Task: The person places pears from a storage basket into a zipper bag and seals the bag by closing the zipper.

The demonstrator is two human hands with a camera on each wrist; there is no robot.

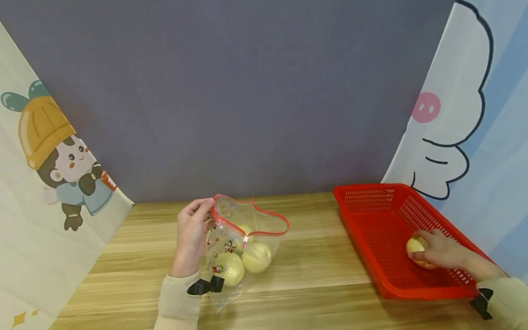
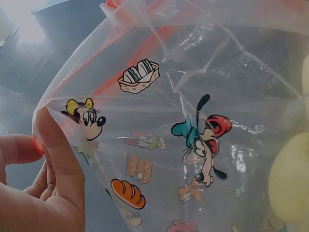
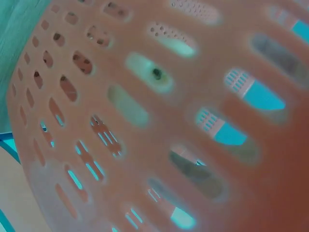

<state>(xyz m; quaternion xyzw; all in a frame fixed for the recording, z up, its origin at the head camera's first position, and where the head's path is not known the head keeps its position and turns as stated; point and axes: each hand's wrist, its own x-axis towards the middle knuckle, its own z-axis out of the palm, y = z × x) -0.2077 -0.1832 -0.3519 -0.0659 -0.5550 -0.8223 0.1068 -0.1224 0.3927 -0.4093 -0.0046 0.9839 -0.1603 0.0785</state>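
- Left hand (image 1: 191,236) is up off the table (image 1: 313,270), forearm rising from the near edge, thumb and fingers pinching the red-trimmed rim of the clear bag (image 1: 241,247) and holding its mouth open.
- From the left wrist view, the thumb (image 2: 58,150) presses flat against the bag's film right at the red rim, other fingers curled behind it.
- Right hand (image 1: 437,251) reaches into the red basket (image 1: 371,215), palm down, fingers wrapped over a pale yellow fruit (image 1: 415,246) resting on the basket floor near the right wall.
- The bag sits on the table left of centre, see-through plastic printed with cartoon characters, a bread loaf and a little basket.
- Inside it, three pale yellow round fruits (image 1: 256,256) are bunched at the bottom, touching each other.
- The basket is a perforated plastic tray, well apart from the bag, on the right end of the table.
- Right wrist view is filled with blurred red slotted basket wall (image 3: 159,121); the hand itself doesn't show there.
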